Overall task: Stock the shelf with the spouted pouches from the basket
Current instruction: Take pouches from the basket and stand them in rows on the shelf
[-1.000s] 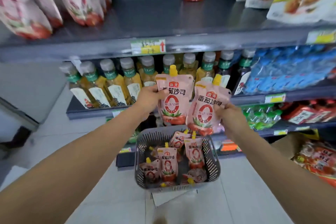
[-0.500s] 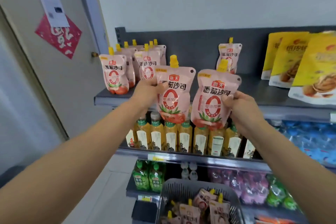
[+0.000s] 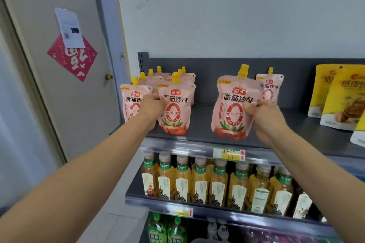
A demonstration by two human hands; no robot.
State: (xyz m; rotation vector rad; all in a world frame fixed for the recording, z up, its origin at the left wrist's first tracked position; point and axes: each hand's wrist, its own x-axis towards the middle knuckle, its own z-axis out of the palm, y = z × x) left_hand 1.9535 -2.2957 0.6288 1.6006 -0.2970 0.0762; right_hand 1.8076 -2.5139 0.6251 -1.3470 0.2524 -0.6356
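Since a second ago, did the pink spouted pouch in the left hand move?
Yes. The pink spouted pouch in the left hand rose from in front of the yellow tea bottles to the grey top shelf.

Glossy pink plastic pouches [image 3: 173, 112] with smooth yellow caps [image 3: 243, 69] are catching the light on a matt grey metal shelf [image 3: 201, 122]. Clear plastic bottles [image 3: 199, 183] are gleaming below a shiny price strip [image 3: 177, 146], while yellow bags [image 3: 343, 100] are showing a slick, glossy finish.

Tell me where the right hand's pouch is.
Head view, right of centre: right hand holds the pouch over the front of the top shelf, before a lone pouch.
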